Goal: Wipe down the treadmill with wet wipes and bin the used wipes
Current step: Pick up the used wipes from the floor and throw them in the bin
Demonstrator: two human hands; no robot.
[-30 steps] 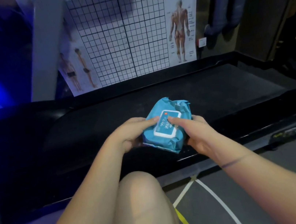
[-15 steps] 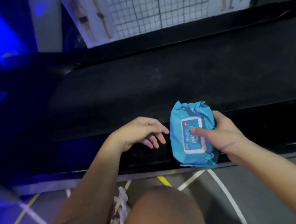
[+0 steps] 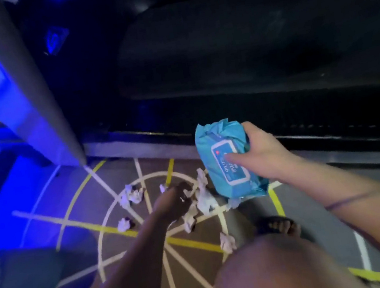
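Head view: left hand (image 3: 175, 200) dropped from pack (image 3: 226, 163) to floor wipes (image 3: 206, 200), grip unclear; right hand (image 3: 263, 155) clasps pack; binning likely next.

A single wide-angle camera worn on the person's head looks steeply down and a little forward, from close above the person's bare knee (image 3: 277, 273) and forearms, onto the grey floor (image 3: 194, 278) marked with yellow and white lines. The dark treadmill (image 3: 244, 49) deck crosses the top half of the frame just beyond that floor, its pale upright (image 3: 16, 95) slanting in at upper left under blue light. The right hand (image 3: 267, 154), holding the blue wipes pack (image 3: 226, 163), sits near the frame's centre, with the left hand (image 3: 175, 200) lower and farther off, among crumpled wipes (image 3: 205, 200) on the floor.
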